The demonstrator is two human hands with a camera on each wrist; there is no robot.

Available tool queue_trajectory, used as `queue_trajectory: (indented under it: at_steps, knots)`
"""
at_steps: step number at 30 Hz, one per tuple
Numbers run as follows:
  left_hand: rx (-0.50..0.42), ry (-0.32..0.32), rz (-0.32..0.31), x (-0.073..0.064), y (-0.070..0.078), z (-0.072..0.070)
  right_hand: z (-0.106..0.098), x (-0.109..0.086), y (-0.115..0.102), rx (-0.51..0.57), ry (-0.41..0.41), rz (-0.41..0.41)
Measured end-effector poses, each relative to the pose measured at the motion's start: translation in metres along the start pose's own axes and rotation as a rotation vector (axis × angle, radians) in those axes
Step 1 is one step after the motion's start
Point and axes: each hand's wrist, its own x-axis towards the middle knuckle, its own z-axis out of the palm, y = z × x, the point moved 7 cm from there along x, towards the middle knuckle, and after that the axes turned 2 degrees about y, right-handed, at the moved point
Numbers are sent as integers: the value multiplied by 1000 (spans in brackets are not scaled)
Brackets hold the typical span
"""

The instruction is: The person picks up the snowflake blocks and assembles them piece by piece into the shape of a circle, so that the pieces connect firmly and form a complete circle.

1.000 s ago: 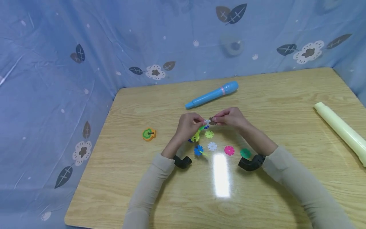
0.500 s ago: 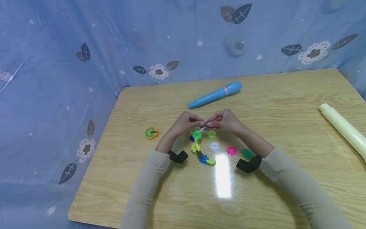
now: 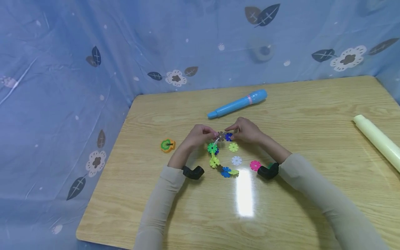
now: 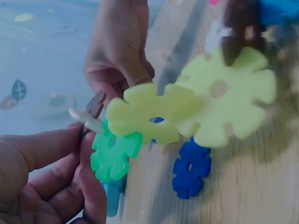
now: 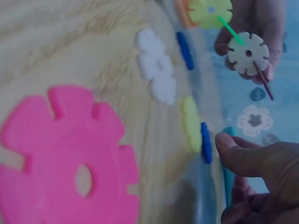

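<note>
My left hand (image 3: 200, 136) pinches the end of a curved chain of slotted plastic flower discs, where a white disc (image 5: 248, 53) and a brown disc (image 3: 221, 136) join. From there run a green disc (image 3: 212, 148), yellow discs (image 4: 229, 93), another brown one, a blue disc (image 3: 226, 172) and a yellow-green one. My right hand (image 3: 246, 130) holds nothing, its thumb and fingers apart beside a loose dark blue disc (image 3: 228, 136) on the table. Loose around them lie a yellow-green disc (image 3: 233, 147), a white disc (image 3: 236, 160), a pink disc (image 5: 70, 158) and another dark blue disc (image 4: 190, 169).
A blue toy microphone (image 3: 237, 104) lies behind the hands. At left sits a small orange-and-green tree piece (image 3: 167, 145); at right, a pale yellow tube (image 3: 378, 142). A green disc (image 3: 270, 166) is partly hidden by the right wrist camera (image 3: 268, 171). Blue patterned cloth (image 3: 200, 45) borders the table.
Both hands met at the brown disc half a second ago, and it now sits joined to the white one. My right hand has let go and moved right to the loose dark blue disc.
</note>
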Motion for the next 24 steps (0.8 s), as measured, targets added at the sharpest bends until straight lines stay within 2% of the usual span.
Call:
queue_trajectory:
  at_steps: [2, 7, 12, 17, 24]
  knots:
    - [3, 25, -15, 0, -1, -1, 4, 2, -1, -63, -8, -37]
    - [2, 39, -21, 1, -2, -1, 6, 3, 2, -96, 19, -31]
    - [9, 42, -13, 3, -1, -1, 5, 2, 2, -81, 37, -62]
    - [-4, 17, 8, 3, 2, 2, 2, -1, 8, -12, 22, -82]
    - [21, 22, -3, 3, -1, 4, 4, -6, 10, 12, -37, -25]
